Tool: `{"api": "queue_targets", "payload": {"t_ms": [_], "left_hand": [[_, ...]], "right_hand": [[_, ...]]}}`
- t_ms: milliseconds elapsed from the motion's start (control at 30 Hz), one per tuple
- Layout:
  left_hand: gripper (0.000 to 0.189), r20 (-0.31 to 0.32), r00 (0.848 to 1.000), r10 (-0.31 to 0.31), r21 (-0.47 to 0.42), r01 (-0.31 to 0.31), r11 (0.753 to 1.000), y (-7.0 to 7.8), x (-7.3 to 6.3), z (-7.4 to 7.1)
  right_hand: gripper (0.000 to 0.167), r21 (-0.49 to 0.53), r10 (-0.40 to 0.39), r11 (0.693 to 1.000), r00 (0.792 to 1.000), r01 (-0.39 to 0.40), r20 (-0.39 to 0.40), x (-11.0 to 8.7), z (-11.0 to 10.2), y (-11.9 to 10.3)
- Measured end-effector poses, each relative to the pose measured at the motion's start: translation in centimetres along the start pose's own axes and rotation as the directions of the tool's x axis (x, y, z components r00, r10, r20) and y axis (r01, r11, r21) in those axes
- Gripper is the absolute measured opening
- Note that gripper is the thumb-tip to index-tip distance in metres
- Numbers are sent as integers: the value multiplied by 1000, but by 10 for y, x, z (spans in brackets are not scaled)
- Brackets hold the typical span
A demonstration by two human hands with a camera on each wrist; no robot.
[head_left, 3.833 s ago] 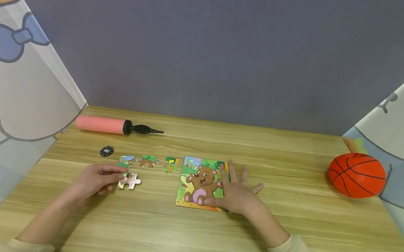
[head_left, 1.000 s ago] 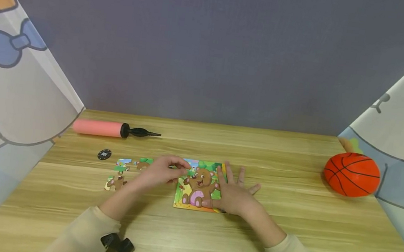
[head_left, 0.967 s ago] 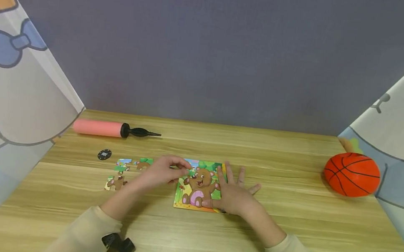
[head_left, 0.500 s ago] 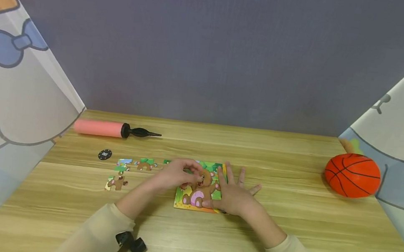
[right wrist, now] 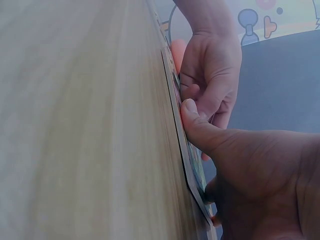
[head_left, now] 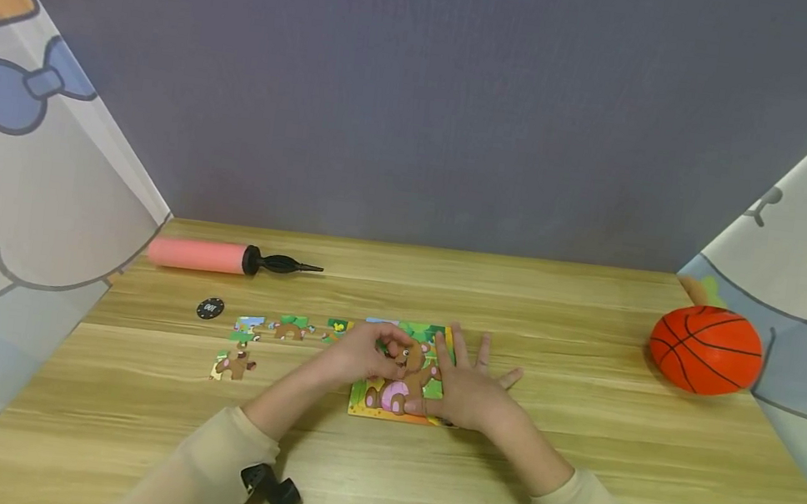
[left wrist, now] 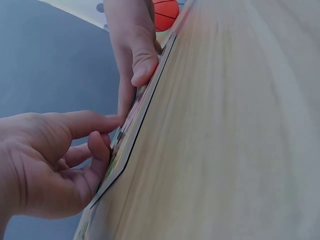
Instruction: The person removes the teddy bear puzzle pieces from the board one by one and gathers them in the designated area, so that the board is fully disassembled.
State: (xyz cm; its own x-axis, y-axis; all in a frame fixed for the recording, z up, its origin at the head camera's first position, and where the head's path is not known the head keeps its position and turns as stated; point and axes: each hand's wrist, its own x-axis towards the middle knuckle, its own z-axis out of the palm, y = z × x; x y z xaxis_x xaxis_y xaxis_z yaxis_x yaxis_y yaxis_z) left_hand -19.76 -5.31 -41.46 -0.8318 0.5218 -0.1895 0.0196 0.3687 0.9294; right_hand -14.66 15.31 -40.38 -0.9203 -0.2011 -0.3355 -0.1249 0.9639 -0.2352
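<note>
A bear jigsaw puzzle board (head_left: 380,398) lies flat at the middle of the wooden table (head_left: 377,467). My left hand (head_left: 370,352) is over the board's upper left, at the bear's head, and its curled thumb and fingertips pinch a piece there; the piece itself is mostly hidden. In the left wrist view the left hand (left wrist: 106,134) has its tips at the board's (left wrist: 144,111) surface. My right hand (head_left: 469,384) lies flat with straight fingers on the board's right side. In the right wrist view its thumb (right wrist: 192,119) presses the board's edge (right wrist: 176,100).
Several loose puzzle pieces (head_left: 292,327) and one bear piece (head_left: 233,364) lie left of the board, beside a black chip (head_left: 211,309). A pink hand pump (head_left: 221,257) lies at the back left. An orange basketball (head_left: 706,350) sits at the far right. Cartoon-print curtains flank the table.
My left hand let go of the pale piece at the left, which now lies face up, then moved right onto the board's bear head. The right hand has stayed flat.
</note>
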Motion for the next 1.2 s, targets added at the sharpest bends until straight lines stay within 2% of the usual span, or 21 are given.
{"api": "queue_targets", "payload": {"t_ms": [367,567,800,1000,1200], "left_hand": [[60,3,1000,2,47,-2,999,1,0,3],[57,6,1000,12,42,-12,999,2,0,4],[53,3,1000,13,93,-13,996,4,-1,5],[53,9,1000,20,68,-20,997,4,-1,4],[46,-9,1000,8,3,-8,1000,1,-1,2]], "right_hand": [[124,14,1,1000,1000,-1,3,0,0,0],[124,23,0,1000,1000,0,-4,0,0,0],[124,21,-1,1000,1000,1,-2,0,0,1],[123,21,-4,1000,1000,4,-1,1,0,1],[123,11,2,1000,1000,-2,3,1,0,1]]}}
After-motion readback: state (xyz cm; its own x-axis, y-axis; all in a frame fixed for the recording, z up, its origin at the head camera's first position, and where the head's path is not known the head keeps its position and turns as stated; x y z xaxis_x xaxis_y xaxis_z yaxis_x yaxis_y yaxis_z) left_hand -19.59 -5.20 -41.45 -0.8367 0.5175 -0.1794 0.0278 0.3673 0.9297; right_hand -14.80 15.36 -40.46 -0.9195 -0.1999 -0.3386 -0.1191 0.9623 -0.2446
